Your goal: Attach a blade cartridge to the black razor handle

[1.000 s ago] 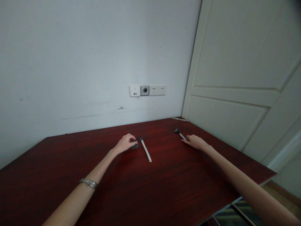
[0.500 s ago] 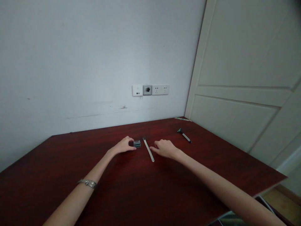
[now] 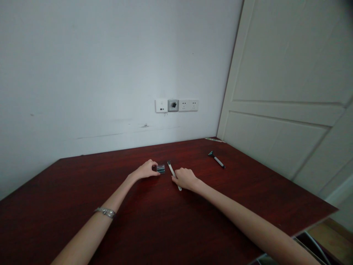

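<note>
My left hand [image 3: 146, 169] pinches the left edge of a small clear case [image 3: 160, 169] with dark and teal strips inside; it rests on the dark red table. Just right of the case lies a slim white toothbrush [image 3: 171, 169] with a dark head pointing toward the wall. My right hand [image 3: 186, 178] is closed over the middle of its handle, thumb on the near left side and fingers on the far side. Part of the handle is hidden by that hand, while its end shows below the thumb. Farther right lies a razor [image 3: 218, 161] with a grey handle and dark head, touched by neither hand.
The dark red table [image 3: 132, 224] meets a white wall at the back, where sockets [image 3: 188, 105] are mounted. A thin pale strip [image 3: 215, 140] lies in the far right corner. A white panelled door [image 3: 278, 121] stands along the right side.
My right hand has moved left and closed on the toothbrush handle, which it was beside before. My left hand stays at the clear case.
</note>
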`<action>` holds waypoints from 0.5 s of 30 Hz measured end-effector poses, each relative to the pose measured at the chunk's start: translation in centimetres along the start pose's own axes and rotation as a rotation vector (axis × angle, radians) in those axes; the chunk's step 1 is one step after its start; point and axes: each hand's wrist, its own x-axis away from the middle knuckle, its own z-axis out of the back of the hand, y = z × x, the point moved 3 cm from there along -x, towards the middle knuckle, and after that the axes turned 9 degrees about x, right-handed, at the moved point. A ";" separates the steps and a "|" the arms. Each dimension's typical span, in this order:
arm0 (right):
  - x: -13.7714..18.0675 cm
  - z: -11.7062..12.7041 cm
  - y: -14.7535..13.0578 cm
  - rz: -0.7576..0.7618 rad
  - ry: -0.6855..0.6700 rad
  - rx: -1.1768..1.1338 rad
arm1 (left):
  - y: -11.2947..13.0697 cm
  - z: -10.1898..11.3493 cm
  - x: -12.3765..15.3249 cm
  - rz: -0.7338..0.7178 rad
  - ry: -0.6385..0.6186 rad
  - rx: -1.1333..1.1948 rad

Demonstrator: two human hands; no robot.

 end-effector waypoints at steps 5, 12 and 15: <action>0.3 0.1 1.2 -0.026 0.012 -0.028 | -0.4 -0.3 -0.5 -0.001 -0.014 -0.027; 1.8 1.9 9.2 -0.176 0.115 0.006 | -0.3 -0.3 -1.4 -0.020 0.023 -0.015; 2.9 2.2 14.3 -0.226 0.122 0.036 | 0.6 -0.3 -1.8 -0.049 0.041 0.003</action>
